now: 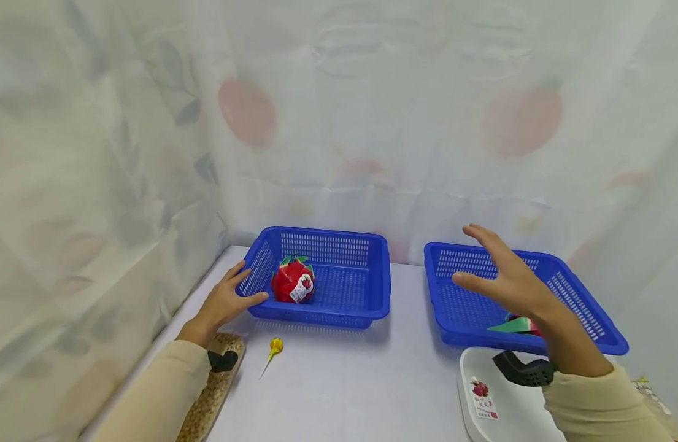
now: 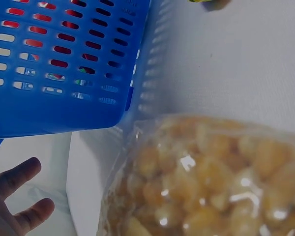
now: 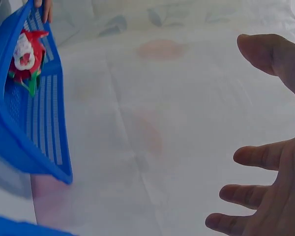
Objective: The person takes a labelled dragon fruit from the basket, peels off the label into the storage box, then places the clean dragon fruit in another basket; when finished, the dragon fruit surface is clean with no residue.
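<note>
Though parted, left fingers [image 2: 18,176] at basket [image 1: 322,312]

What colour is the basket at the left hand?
Blue basket; it shows best in the head view.

Smooth, low-sheen plastic forms the left basket [image 1: 316,313]; around it, a glossy film bag [image 1: 216,390] between seven and eight o'clock — smooth plastic tray [image 1: 515,402] at four — rumpled matt sheeting [image 1: 339,129] at twelve.

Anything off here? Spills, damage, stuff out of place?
One mild oddity: the yellow lollipop lies loose on the white table, in front of the left blue basket, while the red fruit-shaped item sits inside that basket. Could be intentional. I see no spill or damage.
</note>
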`<action>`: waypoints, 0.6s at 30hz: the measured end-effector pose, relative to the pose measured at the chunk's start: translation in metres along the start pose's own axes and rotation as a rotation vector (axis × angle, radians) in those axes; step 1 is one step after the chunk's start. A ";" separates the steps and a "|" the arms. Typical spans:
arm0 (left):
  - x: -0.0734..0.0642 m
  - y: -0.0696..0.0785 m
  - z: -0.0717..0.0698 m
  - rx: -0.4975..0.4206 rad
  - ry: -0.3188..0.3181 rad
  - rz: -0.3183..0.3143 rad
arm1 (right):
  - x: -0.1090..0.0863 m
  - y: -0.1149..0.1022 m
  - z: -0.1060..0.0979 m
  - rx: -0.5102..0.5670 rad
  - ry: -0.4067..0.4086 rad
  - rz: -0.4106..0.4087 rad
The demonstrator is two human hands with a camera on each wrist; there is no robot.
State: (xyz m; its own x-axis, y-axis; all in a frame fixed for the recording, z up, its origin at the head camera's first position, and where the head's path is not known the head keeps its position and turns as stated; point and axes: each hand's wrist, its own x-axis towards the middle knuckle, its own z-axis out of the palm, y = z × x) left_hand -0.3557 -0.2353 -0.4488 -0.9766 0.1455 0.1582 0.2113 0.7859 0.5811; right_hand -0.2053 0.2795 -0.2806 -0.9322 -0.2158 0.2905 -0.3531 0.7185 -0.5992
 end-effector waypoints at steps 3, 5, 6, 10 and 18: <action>0.000 0.001 0.000 0.006 -0.001 -0.001 | 0.013 -0.006 0.012 0.032 -0.016 -0.015; 0.001 0.001 -0.001 0.009 -0.002 -0.003 | 0.021 -0.009 0.021 0.052 -0.023 -0.022; 0.001 0.001 -0.001 0.011 -0.003 -0.004 | 0.025 -0.011 0.026 0.059 -0.028 -0.024; 0.000 0.002 -0.001 0.011 0.000 0.000 | 0.042 -0.016 0.045 0.090 -0.044 -0.011; 0.000 0.002 0.000 -0.009 0.002 0.024 | 0.065 -0.025 0.077 0.191 -0.082 0.013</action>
State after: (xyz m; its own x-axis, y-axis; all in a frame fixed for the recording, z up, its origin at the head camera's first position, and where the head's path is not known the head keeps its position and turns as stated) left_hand -0.3549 -0.2339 -0.4479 -0.9712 0.1631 0.1739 0.2351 0.7769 0.5841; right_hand -0.2632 0.1959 -0.3041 -0.9373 -0.2663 0.2247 -0.3424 0.5849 -0.7352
